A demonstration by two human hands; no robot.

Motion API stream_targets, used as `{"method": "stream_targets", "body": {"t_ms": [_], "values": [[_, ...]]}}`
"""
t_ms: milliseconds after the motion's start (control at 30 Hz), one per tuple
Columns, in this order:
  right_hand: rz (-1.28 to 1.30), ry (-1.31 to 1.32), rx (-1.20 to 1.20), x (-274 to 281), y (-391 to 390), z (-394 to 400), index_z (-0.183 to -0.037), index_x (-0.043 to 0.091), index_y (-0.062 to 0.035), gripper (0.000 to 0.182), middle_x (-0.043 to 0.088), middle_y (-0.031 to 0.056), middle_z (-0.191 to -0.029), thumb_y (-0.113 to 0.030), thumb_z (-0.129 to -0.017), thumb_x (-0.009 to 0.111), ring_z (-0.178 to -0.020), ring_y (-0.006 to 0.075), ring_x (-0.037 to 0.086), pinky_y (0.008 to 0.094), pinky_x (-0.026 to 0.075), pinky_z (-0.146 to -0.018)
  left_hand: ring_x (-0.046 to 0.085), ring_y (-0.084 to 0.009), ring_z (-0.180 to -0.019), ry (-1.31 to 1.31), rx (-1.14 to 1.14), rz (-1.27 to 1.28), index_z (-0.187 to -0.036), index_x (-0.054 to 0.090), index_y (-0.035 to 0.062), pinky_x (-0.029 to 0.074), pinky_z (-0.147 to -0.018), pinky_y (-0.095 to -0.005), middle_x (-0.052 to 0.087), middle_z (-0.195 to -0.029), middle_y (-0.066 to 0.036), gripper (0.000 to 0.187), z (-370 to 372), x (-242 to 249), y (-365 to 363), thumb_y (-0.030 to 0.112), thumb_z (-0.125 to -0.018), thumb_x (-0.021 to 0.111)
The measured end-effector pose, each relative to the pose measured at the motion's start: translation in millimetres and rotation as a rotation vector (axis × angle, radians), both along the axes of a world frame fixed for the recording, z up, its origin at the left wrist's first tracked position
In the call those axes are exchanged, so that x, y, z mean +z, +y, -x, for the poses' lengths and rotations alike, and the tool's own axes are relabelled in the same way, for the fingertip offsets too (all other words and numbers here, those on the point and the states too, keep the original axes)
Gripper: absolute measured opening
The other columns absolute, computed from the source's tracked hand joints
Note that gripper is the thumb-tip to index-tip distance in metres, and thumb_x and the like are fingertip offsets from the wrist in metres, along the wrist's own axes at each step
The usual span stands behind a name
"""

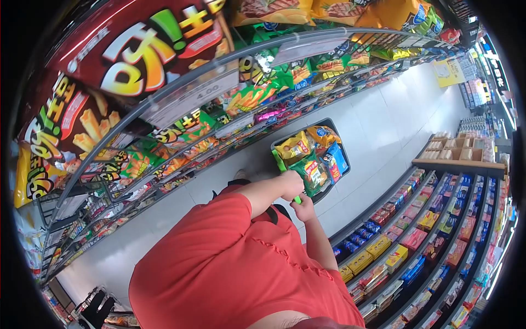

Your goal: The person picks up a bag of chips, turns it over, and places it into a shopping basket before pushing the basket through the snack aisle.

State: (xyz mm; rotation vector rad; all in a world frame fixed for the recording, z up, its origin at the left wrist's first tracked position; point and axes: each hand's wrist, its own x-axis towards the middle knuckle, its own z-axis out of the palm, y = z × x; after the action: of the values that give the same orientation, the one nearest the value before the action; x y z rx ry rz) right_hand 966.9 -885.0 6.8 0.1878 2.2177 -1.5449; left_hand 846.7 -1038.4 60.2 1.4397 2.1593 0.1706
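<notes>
Left hand (290, 185) and right hand (304, 209), grip closed around the green handle (297, 199) of a dark basket (346, 164); the basket, holding snack bags (308, 174), lies ahead in the aisle (383, 131) between stocked shelves (246, 52)

One wide head view looks forward and down past a shirt (230, 263) to a basket (328, 189).

The dark basket (331, 189) has a bright green handle (297, 199).

Pale tiled floor (383, 115) under a dark basket (345, 149) of snack bags (311, 171); wire shelf (246, 51) alongside, packets (145, 57) on it
</notes>
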Motion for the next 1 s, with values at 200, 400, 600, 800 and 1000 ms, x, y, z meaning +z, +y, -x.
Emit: {"method": "stream_targets", "body": {"t_ms": [200, 400, 600, 800, 1000], "values": [[0.012, -0.056, 0.016, 3, 30, 26, -0.101, 0.067, -0.0008, 0.027, 0.069, 0.0091, -0.082, -0.011, -0.076, 0.068, -0.076, 0.0188, 0.063, 0.0343, 0.05, -0.073, 0.072, -0.0283, -0.08, 0.006, 0.053, 0.005, -0.077, 0.077, 0.0094, 0.057, -0.07, -0.0407, 0.074, -0.081, -0.011, 0.016, 19, -9, 33, 0.021, -0.069, 0.07], [0.098, -0.077, 0.091, -13, 64, 50, -0.098, 0.065, -0.0006, 0.024, 0.068, 0.009, -0.082, -0.011, -0.077, 0.067, -0.075, 0.0189, 0.063, 0.0343, 0.05, -0.072, 0.072, -0.0284, -0.083, 0.015, 0.084, 0.062, -0.079, 0.077, 0.009, 0.057, -0.073, -0.0405, 0.074, -0.082, -0.011, 0.019, 39, -8, 61, 0.023, -0.068, 0.072], [0.146, -0.056, 0.165, -15, 97, 67, -0.097, 0.065, -0.0004, 0.023, 0.067, 0.0089, -0.079, -0.011, -0.077, 0.067, -0.073, 0.0193, 0.061, 0.0339, 0.049, -0.072, 0.072, -0.029, -0.084, -0.004, 0.129, 0.141, -0.08, 0.077, 0.0087, 0.057, -0.073, -0.0409, 0.074, -0.084, -0.012, 0.019, 45, -7, 91, 0.022, -0.068, 0.07], [0.083, 0.001, 0.248, -8, 134, 80, -0.097, 0.064, 0.0004, 0.025, 0.066, 0.0126, -0.079, -0.014, -0.076, 0.068, -0.072, 0.0215, 0.061, 0.0355, 0.049, -0.071, 0.072, -0.0302, -0.082, 0.028, 0.217, 0.123, -0.078, 0.076, 0.0082, 0.057, -0.073, -0.0419, 0.074, -0.083, -0.012, 0.019, 42, -2, 121, 0.022, -0.067, 0.069], [0.024, 0.073, 0.274, -12, 151, 89, -0.095, 0.064, 0.0008, 0.026, 0.066, 0.0178, -0.081, -0.017, -0.076, 0.069, -0.073, 0.0289, 0.063, 0.0386, 0.049, -0.072, 0.072, -0.0302, -0.081, 0.045, 0.235, 0.124, -0.077, 0.076, 0.0121, 0.057, -0.072, -0.0432, 0.073, -0.082, -0.011, 0.018, 48, -16, 137, 0.026, -0.069, 0.068]]}}
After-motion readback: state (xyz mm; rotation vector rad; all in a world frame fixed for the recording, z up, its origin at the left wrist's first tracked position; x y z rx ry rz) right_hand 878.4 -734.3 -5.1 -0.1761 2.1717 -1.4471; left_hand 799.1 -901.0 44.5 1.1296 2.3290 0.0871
